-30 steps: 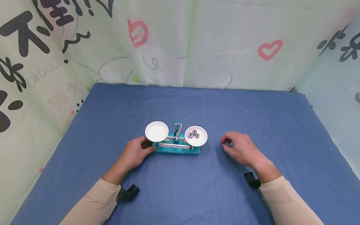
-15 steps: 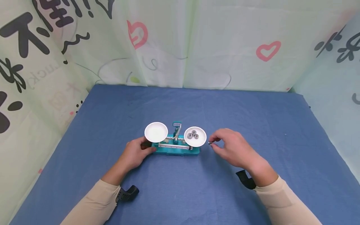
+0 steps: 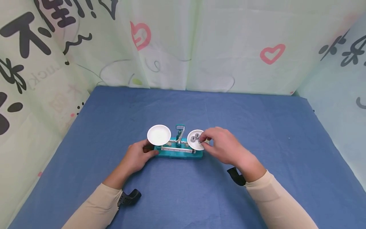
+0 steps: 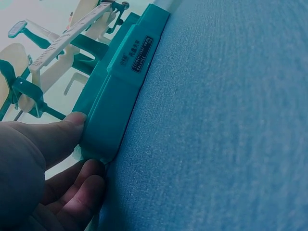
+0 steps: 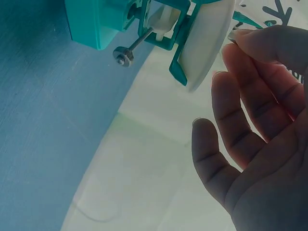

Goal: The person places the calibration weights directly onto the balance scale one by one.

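Observation:
A teal balance scale (image 3: pixel 178 154) stands on the blue cloth, with a white left pan (image 3: pixel 159 135) that holds nothing and a white right pan (image 3: pixel 195 147) bearing small grey metal nuts (image 3: pixel 193 139). My left hand (image 3: pixel 138 156) grips the left end of its base (image 4: pixel 108 106), thumb on top and fingers curled by the end. Over the right pan's near right rim, my right hand (image 3: pixel 224 144) pinches a small metal nut between thumb and forefinger, mostly hidden by the fingertips. In the right wrist view, those fingertips (image 5: pixel 236 36) are right beside the pan (image 5: pixel 207 48).
The blue cloth (image 3: pixel 257 121) covers the table. Pale printed curtains (image 3: pixel 228 47) hang behind it and along both sides. A thin rod with a round metal end knob (image 5: pixel 124 56) sticks out from the scale under the right pan.
My right hand has moved left from the cloth beside the scale to over the right pan, carrying the nut. My left hand has stayed on the base.

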`<state>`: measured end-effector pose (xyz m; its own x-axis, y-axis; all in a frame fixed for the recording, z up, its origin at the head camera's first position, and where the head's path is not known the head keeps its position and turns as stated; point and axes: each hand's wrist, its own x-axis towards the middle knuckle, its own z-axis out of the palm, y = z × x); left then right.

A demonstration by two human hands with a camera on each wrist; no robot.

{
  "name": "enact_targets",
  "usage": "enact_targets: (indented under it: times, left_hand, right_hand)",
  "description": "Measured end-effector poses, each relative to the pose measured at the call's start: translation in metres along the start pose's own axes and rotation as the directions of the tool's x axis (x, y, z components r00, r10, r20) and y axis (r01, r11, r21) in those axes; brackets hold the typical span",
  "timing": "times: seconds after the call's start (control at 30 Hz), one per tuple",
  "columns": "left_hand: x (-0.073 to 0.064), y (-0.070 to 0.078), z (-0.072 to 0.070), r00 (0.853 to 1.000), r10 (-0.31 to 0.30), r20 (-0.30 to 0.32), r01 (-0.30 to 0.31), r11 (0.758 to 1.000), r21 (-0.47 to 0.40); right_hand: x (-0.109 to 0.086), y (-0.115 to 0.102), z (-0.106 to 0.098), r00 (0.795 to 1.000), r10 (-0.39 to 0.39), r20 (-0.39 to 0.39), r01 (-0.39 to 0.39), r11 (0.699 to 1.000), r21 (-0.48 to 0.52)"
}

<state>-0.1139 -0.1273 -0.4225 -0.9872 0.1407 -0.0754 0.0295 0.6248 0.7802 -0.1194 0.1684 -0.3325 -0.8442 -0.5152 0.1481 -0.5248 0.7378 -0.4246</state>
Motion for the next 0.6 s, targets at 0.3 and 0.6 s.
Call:
enact_targets:
  times: [0.3,0.6]
  left_hand:
    - [0.0,-0.0004,-0.0003,1.0,0.005,0.003,-0.005,1.0,0.002]
    - [0.0005,0.0,0.0001,1.0,0.007,0.0,-0.007,1.0,0.008]
  right_hand:
    - [0.0059,-0.0038,0.0024,1.0,0.003,0.004,-0.003,1.0,-0.031]
    - [0.0075,-0.0036,0.0067,1.0,0.0,-0.008,0.0,0.998,-0.067]
